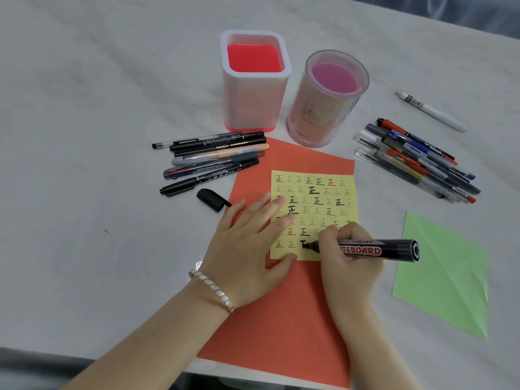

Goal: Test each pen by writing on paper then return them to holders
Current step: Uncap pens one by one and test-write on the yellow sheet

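At the bottom row of the yellow paper [323, 192], the fingers [329, 235] of the right hand [346, 266] are curled tight around a black whiteboard marker [377, 249]. They hold it near its front end, with the tip touching the paper on a half-drawn black stroke. The marker's barrel lies nearly level, its rear end pointing right.

The left hand [247, 249] lies flat beside it with straight, spread fingers [270, 204]. The fingertips press the left part of the yellow paper, the thumb sits at its lower left corner, and a silver bracelet [213, 288] circles the wrist.

The paper is covered in rows of small written characters, mostly black or grey and a few red. It rests on a larger orange sheet [281, 319] that reaches to the near edge of the surface [98, 108], which is covered in white cloth.

A loose black cap [212, 199] lies just left of the orange sheet, near the left hand's fingers. Beyond it is a left group of pens [213, 159], lying side by side.

At the far end of the orange sheet stand two holders, neither with a pen inside. They are a square holder [254, 80] with a red base and a round holder [326, 99] with a pink base.

To the right, a right pile of pens [416, 159] lies heaped, with a lone white pen [432, 111] apart behind it. A green sheet [441, 277] lies near the right hand.
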